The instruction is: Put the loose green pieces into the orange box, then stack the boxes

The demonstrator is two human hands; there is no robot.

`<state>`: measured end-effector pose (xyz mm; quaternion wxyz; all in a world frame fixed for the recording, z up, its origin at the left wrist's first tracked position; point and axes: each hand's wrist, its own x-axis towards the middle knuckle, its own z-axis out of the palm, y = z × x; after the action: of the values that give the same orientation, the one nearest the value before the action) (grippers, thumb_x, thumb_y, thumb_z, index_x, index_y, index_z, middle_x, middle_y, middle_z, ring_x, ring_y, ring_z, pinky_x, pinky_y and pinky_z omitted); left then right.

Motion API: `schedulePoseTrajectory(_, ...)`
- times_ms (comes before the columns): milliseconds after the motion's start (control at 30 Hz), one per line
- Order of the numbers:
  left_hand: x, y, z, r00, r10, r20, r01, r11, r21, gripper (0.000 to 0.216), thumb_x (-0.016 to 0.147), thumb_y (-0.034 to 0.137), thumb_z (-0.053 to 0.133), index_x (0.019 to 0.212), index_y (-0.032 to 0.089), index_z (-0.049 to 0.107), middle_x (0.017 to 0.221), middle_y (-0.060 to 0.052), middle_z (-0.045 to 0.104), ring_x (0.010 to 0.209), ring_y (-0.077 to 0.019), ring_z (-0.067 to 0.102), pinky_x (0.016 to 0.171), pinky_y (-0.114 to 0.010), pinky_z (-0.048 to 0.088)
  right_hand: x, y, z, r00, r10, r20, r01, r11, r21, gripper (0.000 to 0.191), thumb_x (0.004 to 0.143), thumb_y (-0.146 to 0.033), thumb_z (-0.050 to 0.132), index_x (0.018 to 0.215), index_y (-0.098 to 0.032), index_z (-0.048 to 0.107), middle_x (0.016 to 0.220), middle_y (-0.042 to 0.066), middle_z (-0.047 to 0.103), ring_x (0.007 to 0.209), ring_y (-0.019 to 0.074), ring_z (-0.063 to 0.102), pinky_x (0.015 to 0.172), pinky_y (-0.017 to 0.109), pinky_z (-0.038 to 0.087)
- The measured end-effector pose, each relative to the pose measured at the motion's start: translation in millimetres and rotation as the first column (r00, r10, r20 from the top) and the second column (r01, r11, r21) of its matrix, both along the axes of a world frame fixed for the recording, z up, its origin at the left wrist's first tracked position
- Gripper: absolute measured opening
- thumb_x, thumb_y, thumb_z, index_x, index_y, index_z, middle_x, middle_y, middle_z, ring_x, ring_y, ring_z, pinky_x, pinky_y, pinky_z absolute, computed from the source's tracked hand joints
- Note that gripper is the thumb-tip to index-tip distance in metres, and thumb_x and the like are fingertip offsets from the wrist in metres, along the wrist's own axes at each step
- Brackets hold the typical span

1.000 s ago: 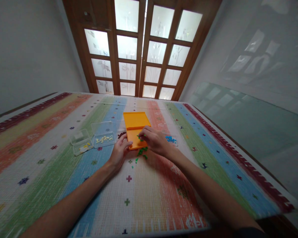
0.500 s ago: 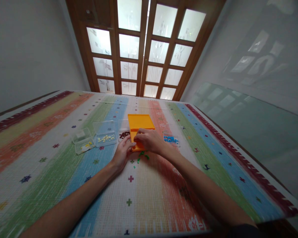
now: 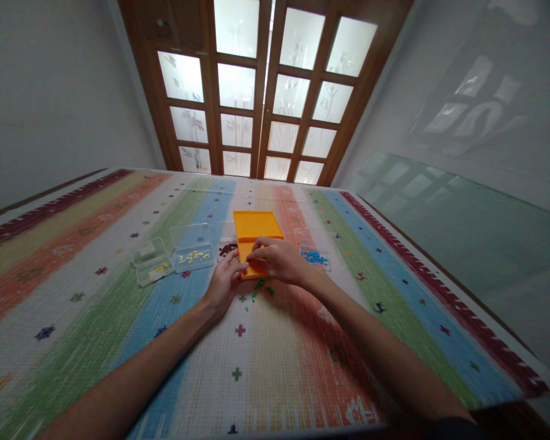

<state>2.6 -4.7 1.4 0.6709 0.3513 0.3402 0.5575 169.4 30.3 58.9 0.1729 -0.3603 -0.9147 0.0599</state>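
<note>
Right hand (image 3: 279,261) lies palm down over the near half of the flat orange plastic case (image 3: 255,234), fingers curled and drawn together at their tips on the case's surface; whether they pinch anything there cannot be told at this size. Left hand (image 3: 223,283) rests on the mat at the case's near left corner, fingers loosely extended and touching the orange edge, holding nothing visible. The case lies open on the mat, its far half bare and its near half mostly hidden under the right hand. Just in front of the case, between the two wrists, a loose scatter of small green plastic pieces (image 3: 259,286) lies on the mat. Left of the case, touching or just beside it, a small clear box with dark red pieces (image 3: 227,249); next over, a clear rectangular plastic box with yellow pieces (image 3: 193,256), lid up behind it; further left, a smaller clear plastic box with a few yellow and white bits (image 3: 150,264). Right of the right hand, a clear tray of blue pieces (image 3: 315,258). All sit on a woven striped mat in many colours with small cross motifs (image 3: 119,293). Beyond the mat, wooden double doors with frosted glass panes (image 3: 261,91); grey walls either side.
</note>
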Motion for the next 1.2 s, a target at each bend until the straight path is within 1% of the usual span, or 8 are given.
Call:
schedulePoseTrajectory(100,-1,1,-0.6,1.0,0.019,0.004,-0.019,1.0,0.003,0.048,0.067,0.023,0.077,0.113,0.018,0.065,0.115,-0.006,0.073,0.095,-0.0212,0.071,0.085,-0.033,0.056,6,2,-0.2,0.999,0.004,-0.04,-0.004,1.0,-0.004,0.024,0.089,-0.006,0.065,0.104,-0.018,0.078,0.101,0.008,0.071,0.086,0.0156,0.064,0.075,0.025,0.042)
schedulePoseTrajectory(200,-1,2,-1.9,1.0,0.021,0.011,-0.02,1.0,-0.003,0.051,0.067,0.023,0.076,0.116,0.018,0.065,0.117,-0.007,0.073,0.096,-0.0221,0.071,0.085,-0.034,0.057,9,2,-1.0,0.999,-0.019,-0.038,0.019,1.0,0.003,0.02,0.089,-0.008,0.066,0.103,-0.017,0.077,0.099,0.008,0.069,0.084,0.0155,0.062,0.074,0.026,0.042)
schedulePoseTrajectory(333,-1,3,-2.6,1.0,0.014,0.011,-0.013,1.0,-0.006,0.05,0.067,0.023,0.076,0.116,0.019,0.064,0.115,-0.007,0.073,0.095,-0.0216,0.072,0.085,-0.034,0.057,9,1,-0.6,0.999,-0.047,0.008,0.047,0.999,0.008,0.017,0.09,-0.013,0.067,0.103,-0.018,0.078,0.099,0.007,0.067,0.081,0.0152,0.061,0.072,0.026,0.04)
schedulePoseTrajectory(533,-1,2,-0.9,1.0,0.021,0.012,-0.021,1.0,-0.008,0.048,0.067,0.022,0.076,0.114,0.019,0.065,0.113,-0.006,0.074,0.093,-0.0207,0.072,0.084,-0.032,0.057,6,-3,6.7,0.989,-0.109,0.095,0.109,0.994,0.006,0.021,0.091,-0.015,0.065,0.106,-0.018,0.079,0.102,0.009,0.068,0.081,0.016,0.061,0.07,0.027,0.038)
schedulePoseTrajectory(667,-2,1,-1.5,1.0,0.017,0.0,-0.017,1.0,-0.01,0.048,0.067,0.023,0.076,0.114,0.018,0.065,0.113,-0.007,0.074,0.094,-0.0214,0.072,0.084,-0.032,0.056,5,-4,9.4,0.986,-0.106,0.128,0.108,0.994,-0.008,0.02,0.09,-0.016,0.065,0.103,-0.019,0.08,0.1,0.008,0.067,0.078,0.0151,0.06,0.068,0.026,0.037)
schedulePoseTrajectory(767,-2,1,-2.5,1.0,0.02,0.01,-0.02,1.0,-0.006,0.049,0.067,0.023,0.076,0.114,0.019,0.065,0.111,-0.006,0.074,0.092,-0.021,0.072,0.084,-0.032,0.056,5,-3,9.2,0.989,-0.094,0.117,0.096,0.995,-0.009,0.02,0.09,-0.017,0.064,0.102,-0.018,0.079,0.099,0.008,0.067,0.077,0.0151,0.059,0.069,0.027,0.037)
schedulePoseTrajectory(1000,-1,2,-1.3,1.0,0.012,0.019,-0.012,1.0,0.018,0.048,0.067,0.023,0.076,0.114,0.019,0.066,0.114,-0.006,0.074,0.095,-0.0203,0.071,0.085,-0.031,0.055,1,-2,6.5,0.994,-0.086,0.071,0.086,0.996,0.003,0.02,0.091,-0.018,0.063,0.105,-0.017,0.077,0.102,0.008,0.066,0.081,0.0159,0.059,0.07,0.026,0.037)
schedulePoseTrajectory(1200,-1,2,-0.5,1.0,0.007,0.026,-0.007,1.0,0.013,0.047,0.067,0.022,0.076,0.113,0.019,0.066,0.113,-0.006,0.074,0.096,-0.0199,0.07,0.087,-0.031,0.055,-3,1,5.9,0.991,-0.116,0.073,0.117,0.993,-0.011,0.018,0.092,-0.019,0.062,0.102,-0.017,0.077,0.101,0.007,0.065,0.079,0.0149,0.059,0.069,0.026,0.037)
